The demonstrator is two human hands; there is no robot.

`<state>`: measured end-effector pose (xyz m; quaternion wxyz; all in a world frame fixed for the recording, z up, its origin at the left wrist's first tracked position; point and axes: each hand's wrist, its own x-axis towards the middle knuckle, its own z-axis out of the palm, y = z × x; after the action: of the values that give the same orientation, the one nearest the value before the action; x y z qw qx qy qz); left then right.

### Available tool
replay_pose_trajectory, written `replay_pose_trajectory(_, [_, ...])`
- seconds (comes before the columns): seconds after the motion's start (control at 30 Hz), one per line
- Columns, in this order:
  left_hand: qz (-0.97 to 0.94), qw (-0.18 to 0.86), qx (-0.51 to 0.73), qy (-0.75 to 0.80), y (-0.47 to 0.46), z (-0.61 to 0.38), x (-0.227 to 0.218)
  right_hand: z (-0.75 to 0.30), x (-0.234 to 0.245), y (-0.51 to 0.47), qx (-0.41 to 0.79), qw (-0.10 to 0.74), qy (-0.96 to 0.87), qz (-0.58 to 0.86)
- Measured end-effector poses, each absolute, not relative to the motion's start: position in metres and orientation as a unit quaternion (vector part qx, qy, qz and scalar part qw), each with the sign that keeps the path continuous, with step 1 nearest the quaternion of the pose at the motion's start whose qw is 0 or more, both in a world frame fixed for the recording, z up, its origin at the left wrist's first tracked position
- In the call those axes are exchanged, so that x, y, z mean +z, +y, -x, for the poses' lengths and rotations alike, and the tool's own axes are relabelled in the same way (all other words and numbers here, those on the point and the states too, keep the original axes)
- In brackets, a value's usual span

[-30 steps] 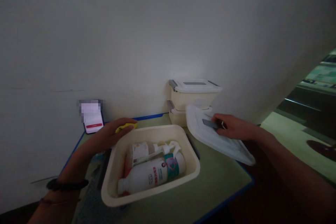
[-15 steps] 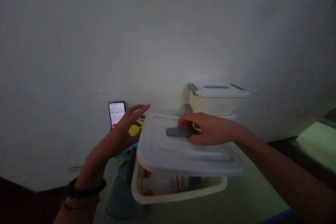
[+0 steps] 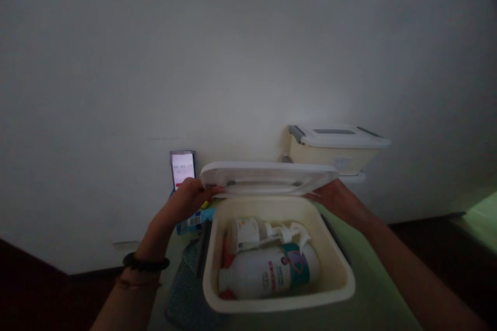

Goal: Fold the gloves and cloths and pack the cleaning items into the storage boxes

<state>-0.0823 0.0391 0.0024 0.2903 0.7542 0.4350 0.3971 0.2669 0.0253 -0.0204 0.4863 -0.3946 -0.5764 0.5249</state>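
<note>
A white lid (image 3: 267, 173) is tilted up over the far rim of a cream storage box (image 3: 341, 289), its underside facing me. My left hand (image 3: 194, 195) grips the lid's left edge, fingers curled beneath it. At the lid's right end, my right hand (image 3: 336, 199) holds the other edge, fingers partly hidden behind it. Inside the box lie a large white bottle (image 3: 254, 271) with a green and purple label and a smaller pump bottle (image 3: 246, 232) with a white nozzle. Something red shows under the bottles.
Two lidded cream boxes (image 3: 334, 155) are stacked at the back right, against the wall. A phone (image 3: 183, 168) with a timer on its screen stands at the back left, near a blue packet (image 3: 190, 225). A grey-green cloth (image 3: 190, 289) lies left of the box on the green tabletop (image 3: 373, 279).
The lid has gone from lying over the box to tilted up at its far side, exposing the bottles. My right hand left its handle for the right edge; my left hand took the left edge.
</note>
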Motion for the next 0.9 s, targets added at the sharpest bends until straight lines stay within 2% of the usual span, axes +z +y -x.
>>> replay_pose_trajectory(0.1, [-0.768,0.284,0.373,0.436,0.039,0.080,0.000,-0.259,-0.033,0.021,0.579,0.495,-0.528,0.376])
replay_pose_trajectory(0.27, [-0.795,0.279,0.337,0.421,0.033,0.081,0.009,-0.262,-0.031,0.015,0.600,0.485,-0.512,0.376])
replay_pose_trajectory(0.5, [-0.862,0.382,0.199,0.267,0.018,0.096,0.024,-0.273,-0.023,-0.003,0.515,0.407,-0.589,0.471])
replay_pose_trajectory(0.67, [-0.832,0.360,0.231,0.354,0.021,0.091,0.017,-0.265,-0.025,-0.010,0.482,0.408,-0.583,0.512])
replay_pose_trajectory(0.8, [-0.838,0.297,0.168,0.426,0.026,0.070,0.003,-0.256,-0.034,-0.008,0.478,0.419,-0.550,0.541])
replay_pose_trajectory(0.9, [-0.836,0.276,0.178,0.440,0.025,0.053,-0.005,-0.251,-0.041,-0.003,0.478,0.435,-0.536,0.543])
